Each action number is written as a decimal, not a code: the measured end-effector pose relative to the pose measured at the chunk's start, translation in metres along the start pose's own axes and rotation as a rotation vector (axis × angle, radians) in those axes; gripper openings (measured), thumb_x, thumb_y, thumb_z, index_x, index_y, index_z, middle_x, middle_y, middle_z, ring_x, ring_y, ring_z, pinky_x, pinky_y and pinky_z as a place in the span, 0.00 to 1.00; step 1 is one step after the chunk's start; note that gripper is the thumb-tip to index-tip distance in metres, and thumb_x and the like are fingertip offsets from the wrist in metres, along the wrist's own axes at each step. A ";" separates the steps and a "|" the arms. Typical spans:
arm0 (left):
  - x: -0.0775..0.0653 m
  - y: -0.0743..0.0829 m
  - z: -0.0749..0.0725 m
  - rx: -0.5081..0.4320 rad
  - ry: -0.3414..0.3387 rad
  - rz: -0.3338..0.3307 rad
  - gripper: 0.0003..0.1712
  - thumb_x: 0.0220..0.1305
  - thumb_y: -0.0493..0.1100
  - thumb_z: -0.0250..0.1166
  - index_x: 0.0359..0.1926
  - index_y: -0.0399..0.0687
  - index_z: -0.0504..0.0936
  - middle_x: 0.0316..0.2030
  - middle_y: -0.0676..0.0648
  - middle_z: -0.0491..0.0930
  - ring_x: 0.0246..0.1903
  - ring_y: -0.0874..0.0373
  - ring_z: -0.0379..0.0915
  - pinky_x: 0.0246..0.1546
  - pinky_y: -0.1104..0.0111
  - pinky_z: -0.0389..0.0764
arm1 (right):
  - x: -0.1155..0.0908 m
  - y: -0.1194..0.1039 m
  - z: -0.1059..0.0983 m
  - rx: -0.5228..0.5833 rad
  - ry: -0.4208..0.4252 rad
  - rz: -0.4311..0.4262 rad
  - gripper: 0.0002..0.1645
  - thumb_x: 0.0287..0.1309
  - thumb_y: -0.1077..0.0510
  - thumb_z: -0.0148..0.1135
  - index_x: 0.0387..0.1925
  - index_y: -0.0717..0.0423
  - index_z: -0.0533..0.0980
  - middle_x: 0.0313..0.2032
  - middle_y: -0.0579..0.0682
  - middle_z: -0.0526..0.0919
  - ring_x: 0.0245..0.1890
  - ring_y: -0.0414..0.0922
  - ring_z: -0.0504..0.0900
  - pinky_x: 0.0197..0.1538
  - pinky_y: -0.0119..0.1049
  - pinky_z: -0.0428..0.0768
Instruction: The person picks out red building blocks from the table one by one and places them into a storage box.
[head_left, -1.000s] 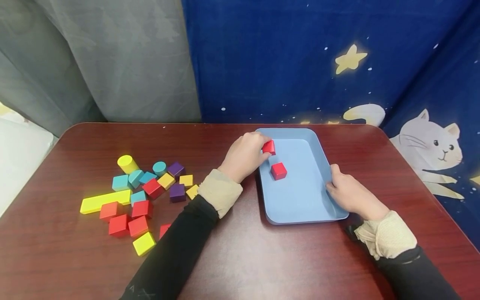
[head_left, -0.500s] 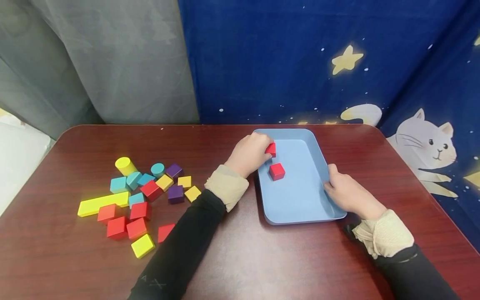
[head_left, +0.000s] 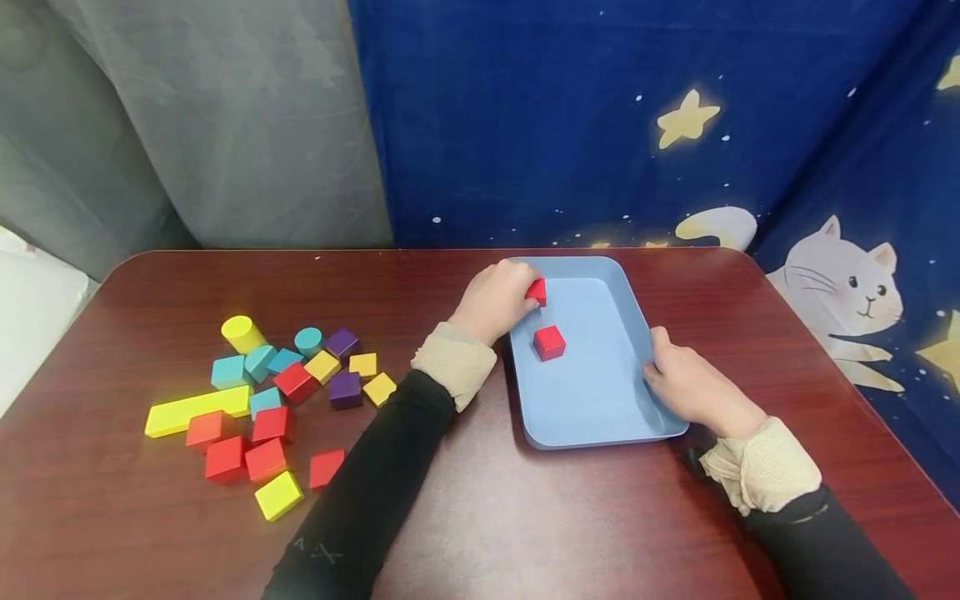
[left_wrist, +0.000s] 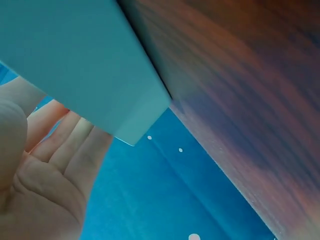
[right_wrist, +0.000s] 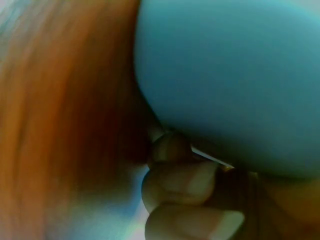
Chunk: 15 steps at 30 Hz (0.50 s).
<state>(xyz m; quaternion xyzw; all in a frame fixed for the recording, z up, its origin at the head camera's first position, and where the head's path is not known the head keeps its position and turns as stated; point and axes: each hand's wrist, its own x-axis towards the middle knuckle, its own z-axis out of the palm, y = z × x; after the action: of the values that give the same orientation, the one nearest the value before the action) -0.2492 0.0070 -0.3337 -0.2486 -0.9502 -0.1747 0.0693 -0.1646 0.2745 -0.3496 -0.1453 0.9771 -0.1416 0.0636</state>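
My left hand (head_left: 491, 300) reaches over the left rim of the light blue tray (head_left: 592, 400) near its far left corner. Between its thumb and fingers it pinches a red cube (head_left: 536, 292), partly covered by the hand. Whether that cube touches the tray floor I cannot tell. A second red cube (head_left: 550, 342) lies in the tray, nearer to me. With fingers curled round the tray's right wall, my right hand (head_left: 697, 383) grips it; the right wrist view shows its fingertips (right_wrist: 187, 182) under the tray edge. In the left wrist view the tray's outer wall (left_wrist: 85, 65) hides the pinched cube.
Loose blocks lie on the left of the brown table (head_left: 480, 533): several red cubes (head_left: 226, 460), a long yellow block (head_left: 197, 412), a yellow cylinder (head_left: 242, 333), a purple cube (head_left: 346, 390) and teal pieces (head_left: 229, 372). A blue curtain (head_left: 525, 125) hangs behind the table.
The head view has turned slightly right. My left hand dipped a little at the tray's far left, then rose slightly, still pinching the red cube. The right hand keeps its grip.
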 end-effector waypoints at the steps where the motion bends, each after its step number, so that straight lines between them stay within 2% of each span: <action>1: 0.001 0.000 0.001 0.005 -0.002 0.001 0.10 0.59 0.43 0.66 0.42 0.48 0.83 0.29 0.52 0.76 0.30 0.58 0.71 0.32 0.69 0.69 | 0.000 0.000 0.000 -0.001 0.000 -0.001 0.13 0.63 0.60 0.45 0.42 0.64 0.55 0.19 0.52 0.69 0.24 0.47 0.74 0.33 0.42 0.72; 8: 0.005 -0.001 0.002 -0.002 -0.017 -0.005 0.08 0.59 0.45 0.67 0.39 0.49 0.83 0.28 0.51 0.75 0.29 0.58 0.70 0.31 0.69 0.68 | 0.000 -0.001 0.000 -0.006 -0.003 0.004 0.13 0.63 0.60 0.44 0.41 0.64 0.54 0.18 0.52 0.68 0.23 0.47 0.73 0.32 0.42 0.72; 15: 0.006 0.003 0.004 0.054 -0.044 0.010 0.07 0.59 0.45 0.67 0.37 0.49 0.83 0.30 0.52 0.78 0.32 0.59 0.72 0.35 0.68 0.72 | 0.002 0.000 0.000 0.001 -0.014 0.013 0.13 0.64 0.60 0.44 0.42 0.64 0.54 0.19 0.52 0.69 0.23 0.47 0.74 0.32 0.42 0.72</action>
<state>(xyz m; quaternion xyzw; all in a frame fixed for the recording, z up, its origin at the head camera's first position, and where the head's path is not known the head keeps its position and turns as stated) -0.2530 0.0133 -0.3352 -0.2554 -0.9545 -0.1432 0.0557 -0.1661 0.2739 -0.3497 -0.1399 0.9776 -0.1405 0.0712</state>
